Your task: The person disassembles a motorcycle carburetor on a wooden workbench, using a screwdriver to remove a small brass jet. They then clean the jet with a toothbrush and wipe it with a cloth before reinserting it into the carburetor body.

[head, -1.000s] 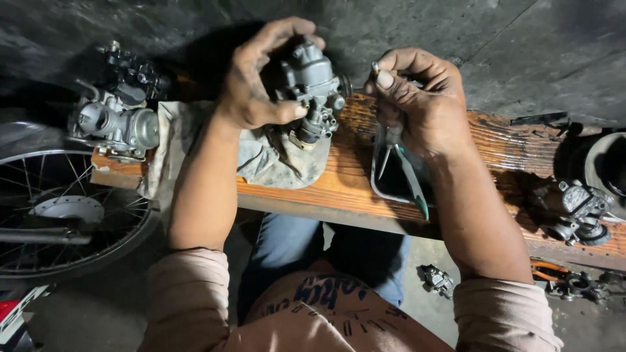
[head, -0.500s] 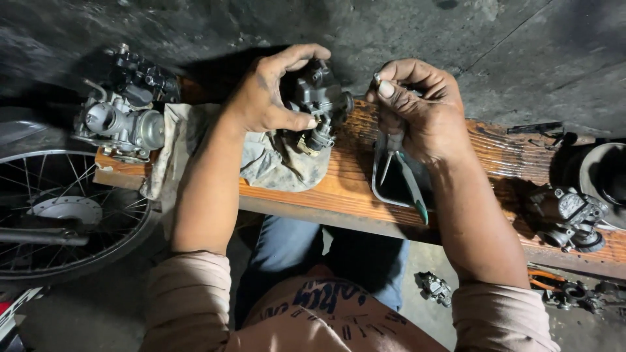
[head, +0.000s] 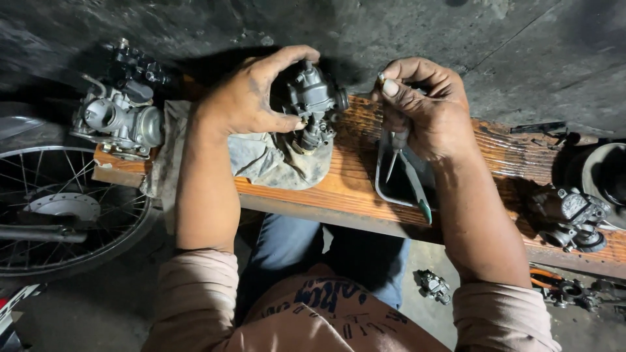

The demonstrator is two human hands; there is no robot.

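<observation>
- The wooden counter is lying across the picture, and the person is sitting behind it, looking down.
- A bike wheel is resting low on the left, below the counter.
- A dirty rag is lying on the counter under the work.
- A second engine part is sitting on the left end of the counter, and another dark part is sitting on the right end.
- The left hand is wrapping tight around a dark carburetor, holding it just above the rag.
- The carburetor is standing nearly upright; its long way is running top to bottom, with the brass end pointing down at the rag.
- The right hand is pinching something tiny at its fingertips; it is too small to name.
- The right hand is also pressing on pliers with green handle tips, pointing toward the person.
- The tiny piece could be slipping out and falling to the floor, because the pinch is so small.
- The carburetor could be tipping, because only one hand is gripping it.
</observation>
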